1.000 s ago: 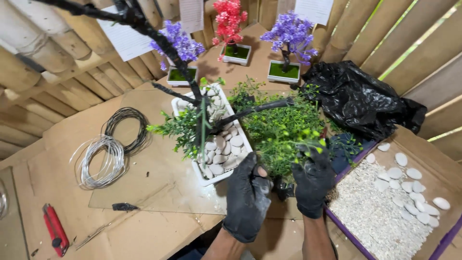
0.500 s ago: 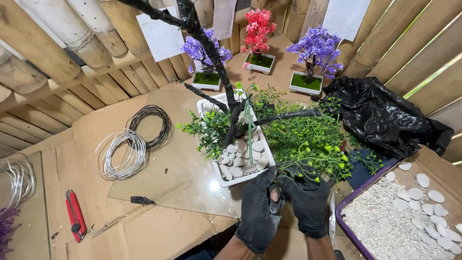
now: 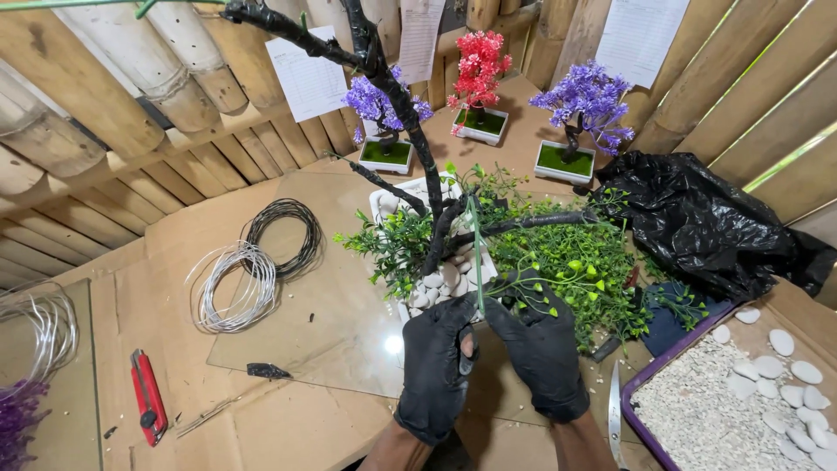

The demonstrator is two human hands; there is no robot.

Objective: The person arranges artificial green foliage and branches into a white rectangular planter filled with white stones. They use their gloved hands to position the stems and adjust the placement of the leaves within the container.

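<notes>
While both of your gloved hands meet low at the middle of the view, they work on one green plastic sprig (image 3: 558, 283). Your left hand (image 3: 436, 371), in a black glove with a torn fingertip showing bare skin, is curled with thumb and fingers pinched close around the sprig's thin green stem (image 3: 476, 262), which rises straight up in front of the tree. Your right hand (image 3: 540, 353), also black-gloved, is closed on the base of the same sprig — its leafy yellow-green tips fan out just above your knuckles.

Just behind your hands stands the artificial tree (image 3: 410, 113), its black wrapped trunk rising from a white rectangular pot (image 3: 403, 311) filled with pale flat pebbles (image 3: 440, 283); green foliage clings to its lower branches. The pot sits on a clear sheet (image 3: 305, 323) laid over the cardboard-covered worktop (image 3: 131, 288).

To the left lie two coils of wire — one silver (image 3: 234, 288), one black (image 3: 283, 235) — touching each other, and nearer you a red utility knife (image 3: 148, 406). At the back three small trees stand in white pots: two purple (image 3: 384, 105) (image 3: 588, 100) and one red (image 3: 479, 65). On the right a crumpled black plastic bag (image 3: 697, 218) rests beside a purple-edged tray (image 3: 645, 371) of white gravel and flat white stones (image 3: 785, 366). A scissor blade (image 3: 615, 414) lies just left of that tray.
</notes>
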